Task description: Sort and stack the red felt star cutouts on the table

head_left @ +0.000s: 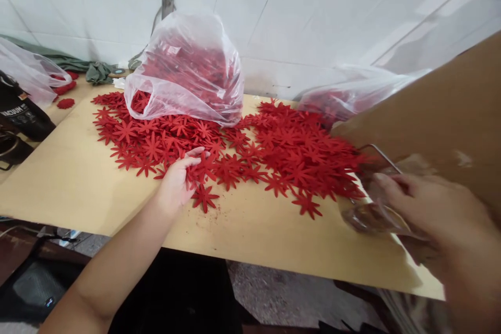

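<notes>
My left hand (180, 175) is at the front edge of a heap of red flower-shaped cutouts (154, 146). Its fingers curl around some of the cutouts, partly hidden among the petals. One loose red flower cutout (204, 198) lies just beside it on the tan board. At the right, my right hand (428, 203) is smeared by motion, its thumb and fingers closed on a clear object (370, 217) with a thin metal edge, whose kind I cannot make out. A second heap of red flower cutouts (305, 151) lies between my hands.
A clear plastic bag (188, 70) of red pieces stands on the left heap. Another bag (348, 91) lies behind the right heap. A cardboard panel (442, 104) rises at the right. A black vacuum-labelled bottle (25, 109) stands at the far left, before a white tiled wall (313, 15).
</notes>
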{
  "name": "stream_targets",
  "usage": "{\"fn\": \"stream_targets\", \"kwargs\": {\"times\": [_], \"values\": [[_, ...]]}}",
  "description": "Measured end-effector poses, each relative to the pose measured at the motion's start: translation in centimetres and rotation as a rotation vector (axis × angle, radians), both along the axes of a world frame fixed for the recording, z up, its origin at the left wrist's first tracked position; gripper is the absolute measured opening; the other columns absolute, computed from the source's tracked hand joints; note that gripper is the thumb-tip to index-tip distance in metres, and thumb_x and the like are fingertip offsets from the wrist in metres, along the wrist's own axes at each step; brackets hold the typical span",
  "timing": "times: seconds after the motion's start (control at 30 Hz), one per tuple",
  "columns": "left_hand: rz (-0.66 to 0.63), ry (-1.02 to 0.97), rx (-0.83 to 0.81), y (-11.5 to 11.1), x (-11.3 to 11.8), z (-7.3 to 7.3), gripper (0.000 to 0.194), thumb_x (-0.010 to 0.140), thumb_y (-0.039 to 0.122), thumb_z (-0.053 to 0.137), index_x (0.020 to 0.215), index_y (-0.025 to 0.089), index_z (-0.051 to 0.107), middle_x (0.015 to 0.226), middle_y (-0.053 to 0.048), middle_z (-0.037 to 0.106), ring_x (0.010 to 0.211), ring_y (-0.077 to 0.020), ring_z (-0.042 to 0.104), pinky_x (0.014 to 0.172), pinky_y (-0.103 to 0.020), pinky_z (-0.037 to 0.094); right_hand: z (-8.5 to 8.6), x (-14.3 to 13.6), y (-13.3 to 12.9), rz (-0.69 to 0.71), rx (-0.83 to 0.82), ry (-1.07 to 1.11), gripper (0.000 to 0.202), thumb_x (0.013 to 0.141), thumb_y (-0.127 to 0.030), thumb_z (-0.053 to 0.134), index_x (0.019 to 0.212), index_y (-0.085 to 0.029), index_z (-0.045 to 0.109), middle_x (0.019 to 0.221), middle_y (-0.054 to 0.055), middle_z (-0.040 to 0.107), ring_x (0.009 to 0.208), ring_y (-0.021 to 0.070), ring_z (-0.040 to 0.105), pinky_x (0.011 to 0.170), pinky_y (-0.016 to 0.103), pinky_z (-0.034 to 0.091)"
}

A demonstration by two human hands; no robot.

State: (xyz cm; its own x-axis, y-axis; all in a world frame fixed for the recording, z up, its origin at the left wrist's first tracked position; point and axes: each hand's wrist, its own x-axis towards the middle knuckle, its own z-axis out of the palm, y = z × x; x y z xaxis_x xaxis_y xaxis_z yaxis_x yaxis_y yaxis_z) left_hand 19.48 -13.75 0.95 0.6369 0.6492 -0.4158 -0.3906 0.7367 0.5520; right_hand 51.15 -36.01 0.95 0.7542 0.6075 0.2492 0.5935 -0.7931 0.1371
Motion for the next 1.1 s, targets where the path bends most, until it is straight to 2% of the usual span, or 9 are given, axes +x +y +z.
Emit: {"fn": "stream_targets", "kwargs": {"times": [0.1,0.17,0.27,0.4,0.7,0.8,0.87,0.97,1.1], "values": [[-0.022,-0.056,0.017,0.0,0.1,-0.3,0.028,0.068,0.004,0.046,0.088,0.011,0.063,0.075,-0.004,0.068,0.067,-0.0101,0.063,0.063,-0.02,0.047,1.6,-5.9,3.0,0.177,0.34,0.076,0.034,0.08,-0.043,0.039,0.086,-0.021,0.065,0.087,0.018,0.064,0.069,0.0218,0.057,0.062,0.037,0.044],[-0.024,-0.102,0.021,0.0,0.2,-0.3,0.028,0.07,0.01,0.046,0.091,0.01,0.063,0.078,-0.006,0.068,0.074,-0.0131,0.064,0.069,-0.023,0.048,1.7,-11.3,6.2,0.457,0.553,0.151,0.034,0.081,-0.045,0.043,0.09,-0.02,0.064,0.087,0.014,0.066,0.07,0.0207,0.059,0.062,0.036,0.048],[-0.013,-0.119,-0.008,0.1,0.0,-0.2,0.034,0.075,0.023,0.044,0.099,0.008,0.062,0.081,-0.009,0.069,0.083,-0.018,0.064,0.076,-0.028,0.048,0.5,-19.0,11.3,0.883,0.605,0.135,0.031,0.084,-0.035,0.046,0.101,-0.015,0.062,0.099,0.013,0.065,0.095,0.024,0.057,0.085,0.042,0.046],[0.047,-0.118,-0.071,0.4,-0.6,0.3,0.042,0.08,0.035,0.04,0.107,0.008,0.057,0.084,-0.011,0.068,0.084,-0.0202,0.064,0.079,-0.033,0.048,-2.0,-24.2,15.3,1.051,0.498,0.132,0.03,0.086,-0.024,0.045,0.109,-0.013,0.06,0.111,0.011,0.062,0.106,0.0249,0.054,0.092,0.042,0.043],[-0.009,-0.245,-0.106,0.4,-0.2,0.2,0.027,0.08,0.034,0.043,0.083,0.012,0.058,0.071,-0.006,0.061,0.069,-0.0139,0.06,0.067,-0.026,0.048,-1.9,-22.0,16.1,0.916,0.69,0.362,0.013,0.081,-0.021,0.051,0.084,-0.017,0.064,0.085,0.008,0.067,0.082,0.0212,0.061,0.075,0.037,0.048],[0.002,-0.26,-0.022,0.2,-0.1,-0.2,0.02,0.079,0.027,0.044,0.077,0.013,0.058,0.074,-0.004,0.061,0.072,-0.0124,0.059,0.075,-0.028,0.048,-1.8,-21.2,17.3,0.791,0.829,0.549,0.012,0.08,-0.024,0.052,0.082,-0.017,0.062,0.079,0.006,0.066,0.073,0.0187,0.06,0.069,0.035,0.049],[0.007,-0.2,0.083,0.0,0.1,-0.5,0.011,0.075,0.017,0.05,0.081,0.014,0.059,0.08,-0.003,0.063,0.079,-0.0119,0.059,0.083,-0.029,0.046,-2.1,-20.6,18.2,0.714,0.938,0.698,0.012,0.079,-0.025,0.053,0.083,-0.017,0.06,0.079,0.006,0.065,0.071,0.0173,0.06,0.068,0.034,0.049],[0.024,-0.033,0.235,-0.2,0.5,-1.1,0.025,0.067,0.002,0.055,0.087,0.015,0.06,0.092,-0.001,0.063,0.083,-0.0095,0.059,0.088,-0.029,0.044,-2.6,-19.7,19.1,0.667,1.051,0.916,0.016,0.073,-0.027,0.059,0.086,-0.017,0.059,0.082,0.005,0.065,0.075,0.0166,0.06,0.074,0.034,0.049],[0.079,0.113,0.345,-0.2,1.0,-1.6,0.023,0.067,0.003,0.058,0.085,0.016,0.06,0.091,0.0,0.062,0.077,-0.0081,0.057,0.08,-0.027,0.048,-2.9,-18.9,19.0,0.652,1.072,1.256,0.029,0.066,-0.037,0.069,0.088,-0.018,0.061,0.082,0.003,0.066,0.075,0.0152,0.061,0.074,0.032,0.05]]}}
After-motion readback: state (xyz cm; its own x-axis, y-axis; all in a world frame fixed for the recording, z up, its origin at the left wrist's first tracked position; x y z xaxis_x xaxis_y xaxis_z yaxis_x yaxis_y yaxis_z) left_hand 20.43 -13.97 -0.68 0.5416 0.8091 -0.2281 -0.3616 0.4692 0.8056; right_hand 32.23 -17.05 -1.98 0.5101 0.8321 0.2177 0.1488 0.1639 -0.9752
